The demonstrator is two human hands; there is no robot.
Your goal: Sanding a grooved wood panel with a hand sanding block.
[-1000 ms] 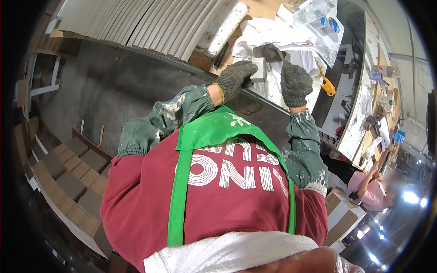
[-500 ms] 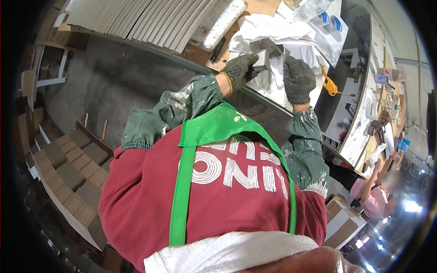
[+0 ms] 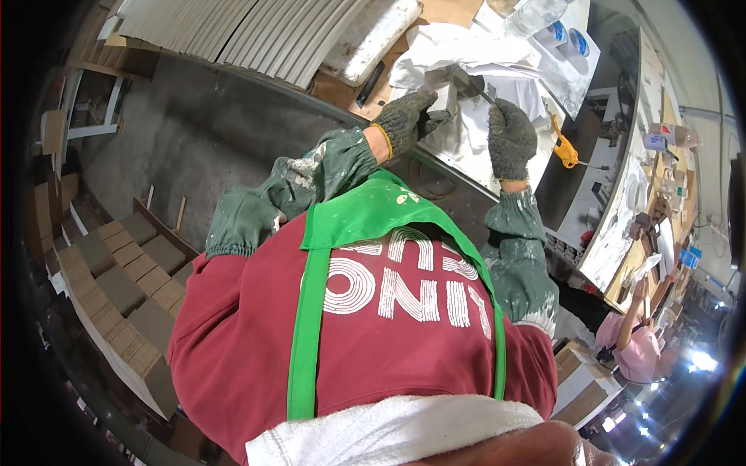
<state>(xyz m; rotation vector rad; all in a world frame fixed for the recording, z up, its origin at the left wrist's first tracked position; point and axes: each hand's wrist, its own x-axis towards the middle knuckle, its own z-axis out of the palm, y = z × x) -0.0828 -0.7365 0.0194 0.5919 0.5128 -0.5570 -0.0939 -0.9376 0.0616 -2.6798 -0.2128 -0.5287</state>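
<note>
left hand (image 3: 406, 120) gripping a small white block (image 3: 443, 105), right hand (image 3: 509, 138) closed on a thin tool (image 3: 472, 84) angled up-left over it

Left hand (image 3: 406, 120) and right hand (image 3: 510, 140) sit side by side over the near edge of the workbench (image 3: 474, 147), a small block (image 3: 444, 101) between them, touching the left. Stack of panels (image 3: 256, 35) lies at the bench's far left; bottles (image 3: 544, 15) at the far edge, orange tool (image 3: 565, 149) off its right edge. Cardboard boxes (image 3: 116, 287) stacked on floor, left of the person.
</note>
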